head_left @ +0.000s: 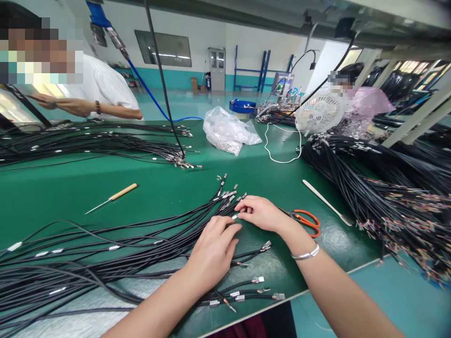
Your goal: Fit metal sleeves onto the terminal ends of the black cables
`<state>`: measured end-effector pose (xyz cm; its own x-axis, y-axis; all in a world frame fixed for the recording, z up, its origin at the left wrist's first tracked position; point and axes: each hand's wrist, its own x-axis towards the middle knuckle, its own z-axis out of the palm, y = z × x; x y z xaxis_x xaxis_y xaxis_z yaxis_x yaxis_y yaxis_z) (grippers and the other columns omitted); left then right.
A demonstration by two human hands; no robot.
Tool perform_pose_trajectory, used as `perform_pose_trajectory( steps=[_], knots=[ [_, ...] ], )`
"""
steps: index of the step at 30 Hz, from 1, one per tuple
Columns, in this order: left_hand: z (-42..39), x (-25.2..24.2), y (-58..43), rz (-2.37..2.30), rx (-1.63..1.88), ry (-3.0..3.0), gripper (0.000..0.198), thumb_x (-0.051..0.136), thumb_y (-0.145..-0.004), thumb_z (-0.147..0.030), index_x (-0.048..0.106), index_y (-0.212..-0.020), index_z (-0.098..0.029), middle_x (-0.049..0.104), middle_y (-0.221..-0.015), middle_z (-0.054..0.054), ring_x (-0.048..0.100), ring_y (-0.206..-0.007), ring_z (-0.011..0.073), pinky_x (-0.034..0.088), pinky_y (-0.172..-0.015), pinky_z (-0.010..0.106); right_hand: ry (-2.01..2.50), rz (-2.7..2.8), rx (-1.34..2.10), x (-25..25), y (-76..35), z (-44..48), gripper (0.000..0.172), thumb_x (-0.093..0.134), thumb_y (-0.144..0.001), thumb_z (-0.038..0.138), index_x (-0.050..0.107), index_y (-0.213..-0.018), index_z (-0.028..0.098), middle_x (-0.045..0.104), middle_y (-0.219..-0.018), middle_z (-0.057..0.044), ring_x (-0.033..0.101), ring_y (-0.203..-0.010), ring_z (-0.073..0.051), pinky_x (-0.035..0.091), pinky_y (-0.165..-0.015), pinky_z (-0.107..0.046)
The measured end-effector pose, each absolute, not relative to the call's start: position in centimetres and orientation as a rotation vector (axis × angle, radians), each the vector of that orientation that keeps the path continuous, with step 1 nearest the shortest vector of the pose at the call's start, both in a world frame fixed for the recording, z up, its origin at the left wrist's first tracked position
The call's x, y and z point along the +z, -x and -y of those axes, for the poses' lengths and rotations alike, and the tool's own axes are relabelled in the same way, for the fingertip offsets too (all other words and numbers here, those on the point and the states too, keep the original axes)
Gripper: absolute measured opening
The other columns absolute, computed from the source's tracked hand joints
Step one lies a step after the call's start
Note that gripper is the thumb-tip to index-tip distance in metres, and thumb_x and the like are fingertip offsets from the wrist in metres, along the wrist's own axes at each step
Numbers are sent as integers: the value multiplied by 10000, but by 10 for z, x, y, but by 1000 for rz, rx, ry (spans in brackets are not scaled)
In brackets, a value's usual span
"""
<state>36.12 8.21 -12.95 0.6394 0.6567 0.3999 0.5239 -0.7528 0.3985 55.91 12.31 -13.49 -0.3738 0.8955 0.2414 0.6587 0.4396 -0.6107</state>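
Note:
My left hand [213,251] lies palm down on a fan of black cables [105,253] spread over the green table [70,188], its fingers together and pressing the cables. My right hand [259,213], with a silver bracelet on the wrist, pinches a small metal terminal [235,216] at the end of one cable between thumb and fingers. More cable ends with metal terminals [229,192] lie just beyond my fingers. Other terminated ends [259,280] lie near the table's front edge.
Orange-handled scissors [308,220] lie right of my right hand, a white flat stick [326,202] beyond. A wooden-handled awl [112,197] lies at left. Large cable bundles [387,188] fill the right, another bundle [88,141] far left. A plastic bag [229,131], a fan [319,112], two seated people.

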Motion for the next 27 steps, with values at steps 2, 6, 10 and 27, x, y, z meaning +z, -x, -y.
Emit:
perform_pose_trajectory(
  steps=[2, 6, 10, 27],
  knots=[
    [-84, -132, -362, -997, 795, -2605, 305, 469, -823, -94, 526, -1103, -201, 540, -1056, 76, 475, -1004, 219, 455, -868, 406, 1302, 2176, 575, -133, -560, -122, 67, 637, -778, 125, 643, -791, 190, 563, -749, -2, 534, -669, -135, 431, -646, -242],
    [-91, -136, -364, -1042, 840, -2577, 298, 456, -837, -94, 529, -1111, -188, 556, -1051, 73, 479, -993, 215, 448, -872, 395, 1294, 2098, 793, -124, -564, -116, 37, 617, -778, 151, 622, -766, 186, 584, -727, 9, 545, -640, -132, 435, -622, -238],
    [-97, -135, -366, -1097, 906, -2512, 245, 490, -845, -139, 572, -1075, -160, 612, -982, 70, 507, -926, 205, 456, -829, 370, 1206, 1932, 1082, -114, -567, -108, 41, 611, -797, 223, 623, -797, 183, 614, -730, 12, 564, -684, -143, 446, -649, -245],
    [-95, -122, -367, -1075, 950, -2046, 91, 549, -823, -210, 640, -830, -216, 631, -781, -22, 568, -709, 112, 435, -660, 223, 1020, 1602, 1425, -107, -570, -105, 198, 683, -776, 311, 630, -835, 129, 647, -741, -40, 588, -658, -135, 489, -644, -258]
  ],
)
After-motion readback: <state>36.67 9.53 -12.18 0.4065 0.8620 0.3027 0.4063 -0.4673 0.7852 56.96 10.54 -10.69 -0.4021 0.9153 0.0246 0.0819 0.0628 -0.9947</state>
